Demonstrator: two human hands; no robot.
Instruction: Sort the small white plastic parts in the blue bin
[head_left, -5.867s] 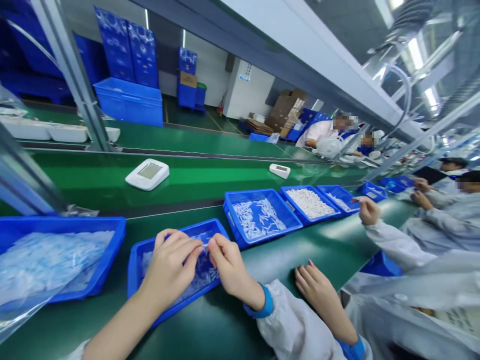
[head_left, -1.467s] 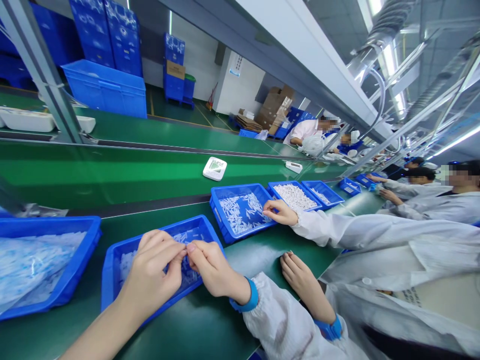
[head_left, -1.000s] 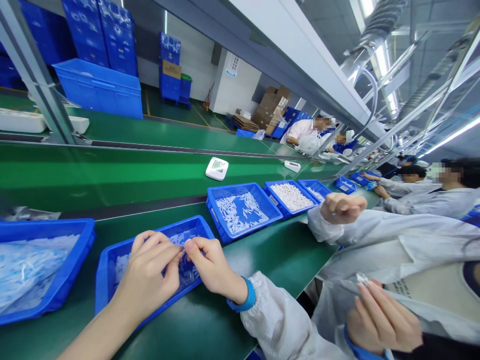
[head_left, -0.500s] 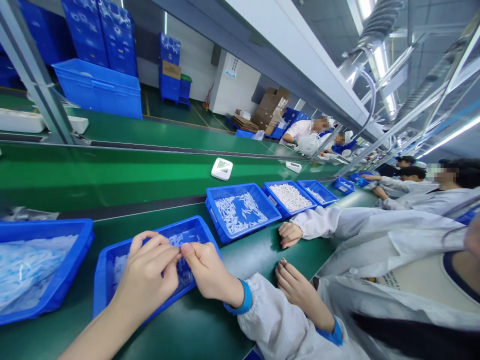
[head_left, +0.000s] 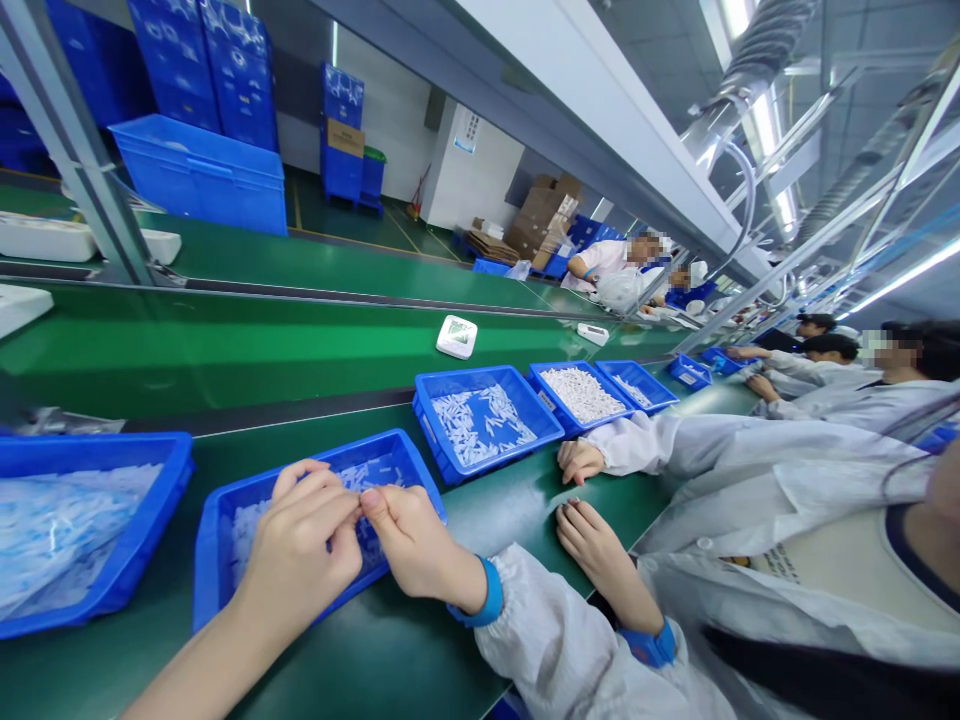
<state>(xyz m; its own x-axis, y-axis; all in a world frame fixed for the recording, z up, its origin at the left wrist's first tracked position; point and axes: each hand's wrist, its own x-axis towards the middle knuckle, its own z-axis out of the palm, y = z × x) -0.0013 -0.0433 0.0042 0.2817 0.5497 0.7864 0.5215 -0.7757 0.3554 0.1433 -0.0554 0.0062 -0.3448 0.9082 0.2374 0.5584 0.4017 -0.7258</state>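
Note:
My left hand [head_left: 304,545], on a bare forearm, is closed in a pinch, with its fingertips meeting those of my right hand. My right hand [head_left: 420,540], with a blue wristband and white sleeve, is closed too, thumb pressed on the bent fingers. Anything between the fingertips is hidden. Both hands are above a blue bin [head_left: 214,540] that holds small pale translucent pieces [head_left: 375,472]. To the left stands another blue bin [head_left: 176,480] containing a clear plastic bag [head_left: 60,540] of light-blue and white pieces.
More blue bins of small white parts, including one bin [head_left: 450,470], line the green bench [head_left: 420,650]. White devices, one a square device [head_left: 457,337], lie on the green belt [head_left: 315,345] behind. At right, a co-worker's hands [head_left: 596,540] rest on the bench.
The square white device has shifted right along the belt, and a white item has come in at the left edge. My hands stay pinched together in nearly the same place.

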